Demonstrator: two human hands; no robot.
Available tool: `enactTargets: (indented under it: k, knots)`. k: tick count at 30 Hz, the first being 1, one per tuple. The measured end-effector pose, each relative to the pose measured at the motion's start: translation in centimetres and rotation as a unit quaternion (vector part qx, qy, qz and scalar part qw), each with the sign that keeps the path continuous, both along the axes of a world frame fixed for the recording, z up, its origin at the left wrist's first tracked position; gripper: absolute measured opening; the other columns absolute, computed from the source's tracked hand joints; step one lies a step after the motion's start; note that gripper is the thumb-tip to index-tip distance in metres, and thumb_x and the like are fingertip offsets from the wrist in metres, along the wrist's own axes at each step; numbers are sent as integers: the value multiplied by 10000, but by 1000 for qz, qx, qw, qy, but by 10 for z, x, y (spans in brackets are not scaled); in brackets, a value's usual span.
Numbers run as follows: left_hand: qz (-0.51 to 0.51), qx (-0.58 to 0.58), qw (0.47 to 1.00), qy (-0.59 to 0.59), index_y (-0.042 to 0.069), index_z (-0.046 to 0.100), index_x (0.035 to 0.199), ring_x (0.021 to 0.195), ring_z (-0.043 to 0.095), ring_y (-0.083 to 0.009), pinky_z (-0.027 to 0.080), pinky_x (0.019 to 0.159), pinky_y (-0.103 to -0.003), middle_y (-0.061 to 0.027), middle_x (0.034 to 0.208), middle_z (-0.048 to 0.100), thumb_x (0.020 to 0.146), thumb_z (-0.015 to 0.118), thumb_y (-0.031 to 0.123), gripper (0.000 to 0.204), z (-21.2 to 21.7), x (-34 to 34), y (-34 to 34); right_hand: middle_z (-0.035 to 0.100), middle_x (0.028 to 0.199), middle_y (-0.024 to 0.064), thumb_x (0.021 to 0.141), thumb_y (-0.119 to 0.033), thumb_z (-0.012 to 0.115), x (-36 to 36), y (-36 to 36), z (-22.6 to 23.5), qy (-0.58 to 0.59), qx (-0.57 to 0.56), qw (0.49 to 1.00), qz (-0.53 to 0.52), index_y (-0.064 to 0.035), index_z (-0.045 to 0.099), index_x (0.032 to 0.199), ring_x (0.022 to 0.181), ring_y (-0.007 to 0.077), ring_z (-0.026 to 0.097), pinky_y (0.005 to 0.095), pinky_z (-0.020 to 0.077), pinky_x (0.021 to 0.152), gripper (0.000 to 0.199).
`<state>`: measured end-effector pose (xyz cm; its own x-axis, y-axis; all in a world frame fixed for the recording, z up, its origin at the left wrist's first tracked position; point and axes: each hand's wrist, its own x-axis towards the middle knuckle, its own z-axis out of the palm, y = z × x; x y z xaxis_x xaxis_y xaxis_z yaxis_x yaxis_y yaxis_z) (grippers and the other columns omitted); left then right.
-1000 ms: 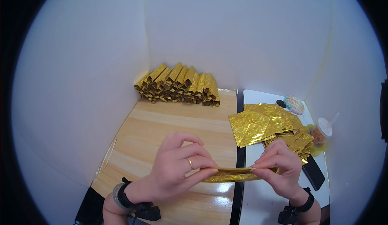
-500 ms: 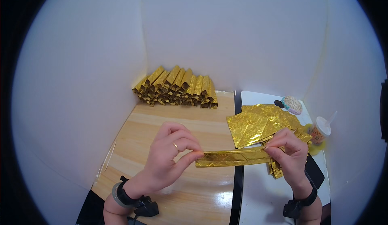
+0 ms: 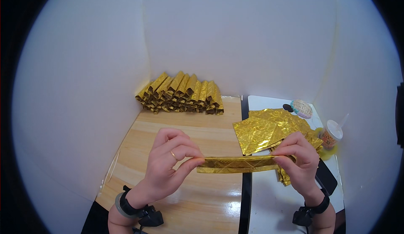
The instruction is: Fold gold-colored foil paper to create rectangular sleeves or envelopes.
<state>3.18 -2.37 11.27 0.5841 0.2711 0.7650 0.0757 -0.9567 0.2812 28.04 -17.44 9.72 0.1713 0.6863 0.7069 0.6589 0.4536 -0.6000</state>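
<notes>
Folded gold foil strip (image 3: 235, 165) stretches lengthwise between two hands, held over the counter (image 3: 198, 204) on the near side of the gold sheet pile (image 3: 254, 134) and reaching out to its left. Slanting creases mark the strip's long face.

The left hand (image 3: 170, 164), to the near left of the sheet pile, has its grip clamped on the strip's left end, thumb and fingertips together; a thin gold ring (image 3: 173, 154) circles one finger. The right hand (image 3: 299, 162), partly in front of the sheet pile's near right portion, has its grip pinched on the strip's right end. Each wrist wears a black band with a small dark device.

Stacked gold foil tubes (image 3: 181, 93), many with square open ends facing the person, lie to the far left of the sheet pile. To the pile's right stands a lidded cup (image 3: 332, 134); beyond its far right corner sits a pale woven oval (image 3: 301, 108). A flat black rectangular object (image 3: 326, 177) lies to its near right.
</notes>
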Motion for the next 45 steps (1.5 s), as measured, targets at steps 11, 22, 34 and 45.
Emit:
enactTargets:
  k: [11,22,34,45]
  knots:
    - [23,63,997,28,76,629,1042,949,547,-268,444,845,-378,-61,981,643,711,785,148,373,3,2,-8,603,800,32,762,-39,757,-6,-2,-1,-13,-8,1000,-11,-65,718,818,751,154,554,264,426,645,73]
    - [6,175,978,111,67,565,1238,738,647,-208,511,588,-305,-54,946,665,691,772,218,604,-23,11,-31,591,945,85,720,-180,828,-30,-13,-2,-37,55,998,-6,-65,677,944,821,198,555,290,439,673,293]
    - [-26,104,988,114,75,549,1255,754,660,-227,521,588,-303,-80,955,668,707,800,331,655,-24,13,-27,514,998,36,625,-270,889,-27,-11,-8,-209,129,969,-9,-191,666,941,892,203,481,309,390,733,394]
    - [-84,17,986,144,90,571,1218,815,640,-200,521,629,-296,-41,962,633,766,747,321,538,-31,17,-31,565,1019,11,631,-257,873,-22,-12,-7,-288,131,948,-9,-223,712,936,923,206,476,312,387,753,346]
